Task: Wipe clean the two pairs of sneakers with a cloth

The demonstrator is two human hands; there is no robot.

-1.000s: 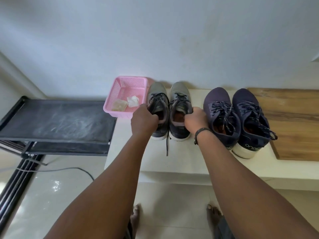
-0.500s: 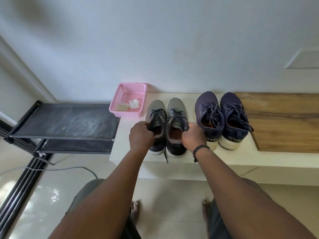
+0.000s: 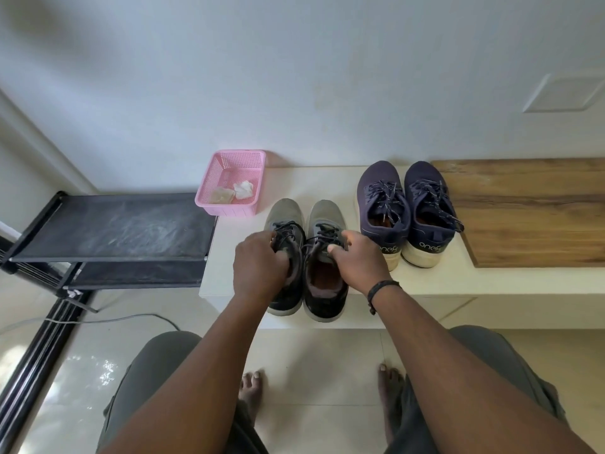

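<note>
Gripping the grey sneakers (image 3: 306, 257) at their tongues, the left hand (image 3: 260, 267) has its fingers curled into the left shoe's collar and the right hand (image 3: 358, 260) pinches the other's tongue. Both heels overhang the white ledge (image 3: 458, 280), so a loose grip could likely drop them to the floor, and trailing laces may snag. Just right stand the navy sneakers (image 3: 404, 208). The cloth (image 3: 243, 188) lies in the pink basket (image 3: 229, 209), beyond the shoes, with neither hand free.

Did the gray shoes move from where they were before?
Yes. The gray shoes slid toward the person: they sat level with the pink basket by the wall, and now their heels hang over the ledge's front edge.
</note>
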